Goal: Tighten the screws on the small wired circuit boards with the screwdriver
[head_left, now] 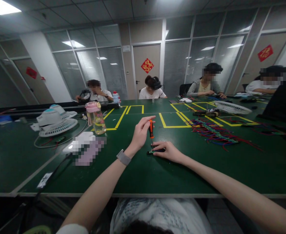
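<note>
An orange and black screwdriver (151, 130) stands upright, its tip down on a small dark part with a bit of green circuit board (150, 152) on the green table. My left hand (142, 129) is closed round the top of its handle, with the index finger stretched over it. Low on the table, my right hand (166, 151) pinches the right side of the small part between thumb and fingers. The fingertips of the right hand are partly hard to make out.
A pink-lidded bottle (96, 118), a white fan part (58, 126) and a blurred purple object (90, 152) are on the left. Bundled red and blue wires with boards (213, 131) lie right. Yellow tape (174, 126) marks the table (133, 178). Several people sit across.
</note>
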The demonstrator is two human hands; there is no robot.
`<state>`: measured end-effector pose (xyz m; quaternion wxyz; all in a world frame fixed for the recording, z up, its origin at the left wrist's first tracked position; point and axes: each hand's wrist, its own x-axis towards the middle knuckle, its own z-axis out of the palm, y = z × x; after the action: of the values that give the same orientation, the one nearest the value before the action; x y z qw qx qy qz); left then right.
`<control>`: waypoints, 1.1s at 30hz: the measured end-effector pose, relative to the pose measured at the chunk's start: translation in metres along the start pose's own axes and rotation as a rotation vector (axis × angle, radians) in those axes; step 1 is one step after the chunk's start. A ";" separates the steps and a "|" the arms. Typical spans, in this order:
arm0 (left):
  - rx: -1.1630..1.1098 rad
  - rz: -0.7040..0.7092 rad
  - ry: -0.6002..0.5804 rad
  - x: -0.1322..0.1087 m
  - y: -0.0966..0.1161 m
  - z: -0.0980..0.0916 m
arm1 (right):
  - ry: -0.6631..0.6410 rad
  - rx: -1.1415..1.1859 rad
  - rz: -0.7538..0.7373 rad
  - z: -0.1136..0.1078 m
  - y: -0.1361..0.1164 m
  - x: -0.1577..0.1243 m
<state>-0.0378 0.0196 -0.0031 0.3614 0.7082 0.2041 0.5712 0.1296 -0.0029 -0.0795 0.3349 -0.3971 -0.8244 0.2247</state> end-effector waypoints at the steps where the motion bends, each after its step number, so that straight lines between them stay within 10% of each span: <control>1: -0.037 -0.022 -0.027 0.000 0.001 0.001 | -0.001 -0.001 0.000 0.000 0.000 0.000; 33: 0.081 0.043 -0.051 -0.004 0.009 0.005 | 0.031 -0.019 0.027 -0.002 0.000 -0.002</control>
<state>-0.0356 0.0096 0.0010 0.3250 0.7408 0.2025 0.5520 0.1322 -0.0045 -0.0789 0.3409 -0.4149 -0.8157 0.2150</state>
